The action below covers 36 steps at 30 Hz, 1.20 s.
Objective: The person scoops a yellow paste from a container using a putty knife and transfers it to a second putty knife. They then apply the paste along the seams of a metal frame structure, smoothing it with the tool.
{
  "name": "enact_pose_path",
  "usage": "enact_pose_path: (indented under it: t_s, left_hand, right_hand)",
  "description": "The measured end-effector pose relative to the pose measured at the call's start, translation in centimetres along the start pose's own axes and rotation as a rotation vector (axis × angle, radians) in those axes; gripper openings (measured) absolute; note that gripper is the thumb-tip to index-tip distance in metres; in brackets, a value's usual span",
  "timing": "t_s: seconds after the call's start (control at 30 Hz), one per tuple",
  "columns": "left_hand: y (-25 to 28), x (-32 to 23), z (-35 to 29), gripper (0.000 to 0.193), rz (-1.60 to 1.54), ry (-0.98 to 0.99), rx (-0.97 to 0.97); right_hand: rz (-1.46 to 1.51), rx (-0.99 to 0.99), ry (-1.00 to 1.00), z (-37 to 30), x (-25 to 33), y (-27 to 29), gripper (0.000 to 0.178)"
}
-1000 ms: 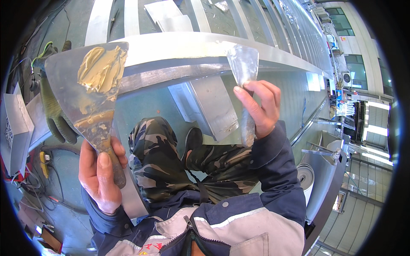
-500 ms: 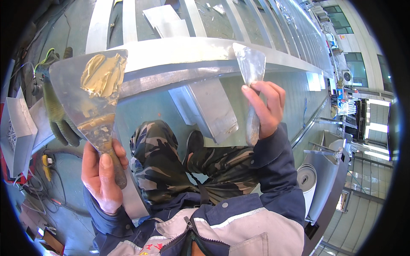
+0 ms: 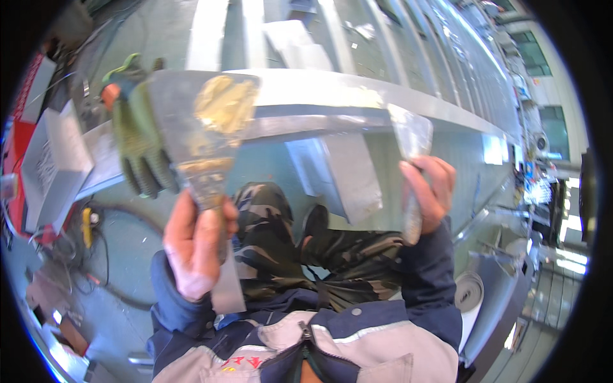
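Observation:
My left hand (image 3: pixel 198 242) is closed round the handle of a wide putty knife (image 3: pixel 185 121), held blade up. A thick dab of tan putty (image 3: pixel 223 105) sits on the upper right of that blade, with smears lower down near the handle. In my right hand (image 3: pixel 434 191) is a narrower putty knife (image 3: pixel 412 131), pinched near the base of its blade, which points up and looks mostly bare. The two blades are apart. Behind them runs a pale metal frame (image 3: pixel 306 89) with several parallel bars.
A green work glove (image 3: pixel 140 143) lies left of the wide knife. Further left are an angled metal piece (image 3: pixel 57 166), a red object (image 3: pixel 16 147), and cables with a yellow part (image 3: pixel 87 226). A metal box section (image 3: pixel 351 172) lies beyond my knees. A white roll (image 3: pixel 469 290) stands at right.
The view has shifted, so the scene and both hands appear further right. Both hands still hold their putty knives, and the putty stays on the wide blade.

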<state>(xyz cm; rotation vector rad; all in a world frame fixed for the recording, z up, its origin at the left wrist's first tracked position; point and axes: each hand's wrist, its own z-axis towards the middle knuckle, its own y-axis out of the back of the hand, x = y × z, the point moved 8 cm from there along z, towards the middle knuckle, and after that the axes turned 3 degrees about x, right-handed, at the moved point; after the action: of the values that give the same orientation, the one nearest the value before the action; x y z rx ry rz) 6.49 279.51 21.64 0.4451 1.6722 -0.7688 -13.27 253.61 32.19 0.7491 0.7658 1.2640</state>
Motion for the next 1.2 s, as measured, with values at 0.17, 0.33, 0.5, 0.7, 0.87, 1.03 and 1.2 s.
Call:
enact_pose_path:
  t_s: [0.17,0.33,0.5,0.7,0.87,1.03,1.2]
  left_hand:
    - [-0.2,0.3,0.3,0.034,-0.102,-0.030,0.071]
    - [-0.3,0.5,0.3,0.039,-0.053,-0.017,0.080]
    - [-0.6,0.5,0.6,0.033,-0.043,-0.032,0.081]
    - [-0.7,0.3,0.7,0.030,-0.012,-0.040,0.090]
    - [-0.8,0.3,0.6,0.032,0.049,-0.054,0.117]
    - [-1.0,0.4,0.6,0.036,0.083,-0.029,0.155]
    - [-0.6,0.4,0.7,0.029,0.078,-0.065,0.098]
  right_hand:
    - [0.073,-0.093,-0.037,2.3,1.7,1.9,0.042]
    - [0.566,-0.088,-0.372,4.1,2.7,1.2,0.030]
    - [0.782,-0.090,-0.205,7.1,5.8,-1.1,0.030]
    - [0.586,-0.160,0.034,9.7,7.4,-1.4,0.038]
    - [0.561,-0.133,0.029,9.3,7.9,-1.8,0.035]
    - [0.610,-0.067,0.018,9.0,8.4,-1.7,0.030]
    - [0.715,-0.029,-0.017,8.8,8.2,-1.9,0.026]
